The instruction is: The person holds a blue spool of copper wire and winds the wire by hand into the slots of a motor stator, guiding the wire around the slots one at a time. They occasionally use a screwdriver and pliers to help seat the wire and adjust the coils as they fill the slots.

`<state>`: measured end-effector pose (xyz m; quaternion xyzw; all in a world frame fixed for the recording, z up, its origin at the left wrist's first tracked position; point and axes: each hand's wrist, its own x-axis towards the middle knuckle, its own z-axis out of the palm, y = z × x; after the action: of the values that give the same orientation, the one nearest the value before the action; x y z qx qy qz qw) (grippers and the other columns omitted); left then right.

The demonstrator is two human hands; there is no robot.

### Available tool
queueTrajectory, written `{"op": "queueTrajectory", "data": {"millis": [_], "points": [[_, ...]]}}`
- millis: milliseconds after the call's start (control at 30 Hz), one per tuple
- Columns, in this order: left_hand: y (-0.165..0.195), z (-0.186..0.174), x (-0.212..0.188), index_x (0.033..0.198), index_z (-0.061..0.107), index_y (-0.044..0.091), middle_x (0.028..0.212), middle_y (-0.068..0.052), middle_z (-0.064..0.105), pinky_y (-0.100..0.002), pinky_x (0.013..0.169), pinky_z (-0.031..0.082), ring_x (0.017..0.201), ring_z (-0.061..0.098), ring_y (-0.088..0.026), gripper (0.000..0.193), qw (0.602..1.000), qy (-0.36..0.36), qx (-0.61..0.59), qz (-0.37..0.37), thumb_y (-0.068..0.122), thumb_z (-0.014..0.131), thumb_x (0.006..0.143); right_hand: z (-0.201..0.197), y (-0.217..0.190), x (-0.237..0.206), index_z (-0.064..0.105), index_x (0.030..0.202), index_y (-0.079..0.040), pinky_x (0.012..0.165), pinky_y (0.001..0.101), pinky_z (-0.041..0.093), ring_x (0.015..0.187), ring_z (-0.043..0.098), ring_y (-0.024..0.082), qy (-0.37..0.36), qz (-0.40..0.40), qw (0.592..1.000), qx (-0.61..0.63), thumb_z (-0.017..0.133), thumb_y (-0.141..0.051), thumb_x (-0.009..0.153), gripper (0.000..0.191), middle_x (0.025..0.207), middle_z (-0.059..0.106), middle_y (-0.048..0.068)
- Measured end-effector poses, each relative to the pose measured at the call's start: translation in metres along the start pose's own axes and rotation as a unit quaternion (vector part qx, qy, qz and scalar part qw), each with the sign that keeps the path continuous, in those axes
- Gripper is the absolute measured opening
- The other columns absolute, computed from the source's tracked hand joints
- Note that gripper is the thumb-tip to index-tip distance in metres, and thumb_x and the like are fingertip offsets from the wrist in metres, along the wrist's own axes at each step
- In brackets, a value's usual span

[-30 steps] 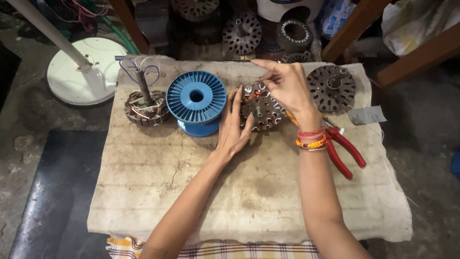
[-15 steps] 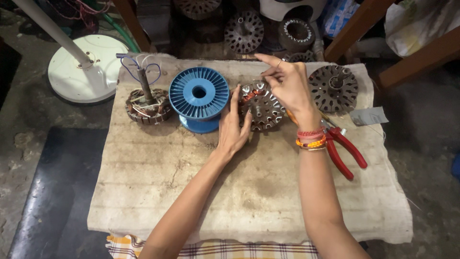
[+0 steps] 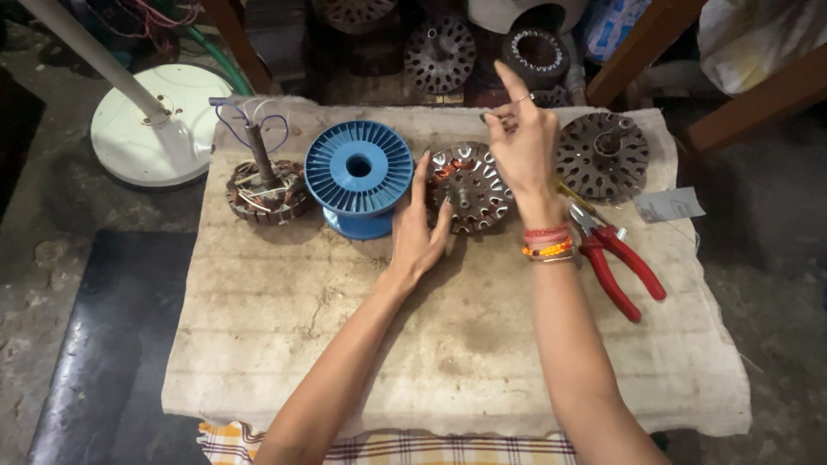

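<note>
A round metal stator [image 3: 469,185] with slotted teeth and some copper winding lies on the cloth-covered table [image 3: 345,344]. My left hand [image 3: 420,231] rests against its left edge, fingers spread, steadying it. My right hand [image 3: 521,142] hovers over its right side, thumb and fingers pinched together as if on a thin wire that is too fine to see, index finger pointing up. Coloured bangles circle the right wrist. A blue plastic wire spool [image 3: 359,176] stands just left of the stator.
A wound stator with a shaft and loose wire leads [image 3: 265,185] sits at the left. Another bare slotted core [image 3: 601,155] lies at the right, with red-handled pliers [image 3: 616,263] and a paper scrap [image 3: 669,205] nearby. A white fan base [image 3: 159,129] and more cores stand behind.
My right hand has lifted a little and moved up from the stator's top edge, index finger now raised. The left hand stays against the stator.
</note>
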<state>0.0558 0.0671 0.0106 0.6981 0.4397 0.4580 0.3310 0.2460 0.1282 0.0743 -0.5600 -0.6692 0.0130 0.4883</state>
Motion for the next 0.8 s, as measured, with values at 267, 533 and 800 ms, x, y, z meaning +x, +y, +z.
{"op": "queueTrajectory", "data": {"millis": [267, 533, 800], "points": [[-0.003, -0.006, -0.002, 0.163, 0.025, 0.013, 0.154, -0.029, 0.047, -0.049, 0.119, 0.040, 0.142, 0.047, -0.047, 0.084, 0.997, 0.018, 0.020, 0.076, 0.010, 0.069, 0.091, 0.011, -0.010, -0.004, 0.055, 0.151, -0.014, 0.075, 0.0292, 0.067, 0.086, 0.080, 0.017, 0.055, 0.044, 0.990, 0.120, 0.066, 0.013, 0.092, 0.066, 0.094, 0.079, 0.011], [-0.006, -0.004, -0.003, 0.163, 0.024, 0.011, 0.161, -0.027, 0.042, -0.046, 0.126, 0.033, 0.150, 0.042, -0.043, 0.086, 0.997, -0.001, -0.056, 0.053, 0.007, 0.066, 0.089, 0.008, -0.016, -0.001, 0.059, 0.145, -0.014, 0.061, 0.0263, 0.058, 0.069, 0.076, 0.016, 0.045, 0.037, 0.998, -0.012, 0.073, 0.009, 0.090, 0.062, 0.092, 0.082, 0.011], [-0.008, -0.002, -0.005, 0.161, 0.021, 0.005, 0.164, -0.027, 0.034, -0.047, 0.131, 0.024, 0.155, 0.032, -0.041, 0.089, 0.997, -0.006, -0.036, 0.070, 0.009, 0.069, 0.086, 0.010, -0.003, -0.001, 0.038, 0.158, -0.008, 0.078, 0.0309, 0.065, 0.088, 0.081, 0.019, -0.006, 0.082, 0.976, 0.204, 0.061, 0.016, 0.095, 0.071, 0.099, 0.077, 0.013]]}}
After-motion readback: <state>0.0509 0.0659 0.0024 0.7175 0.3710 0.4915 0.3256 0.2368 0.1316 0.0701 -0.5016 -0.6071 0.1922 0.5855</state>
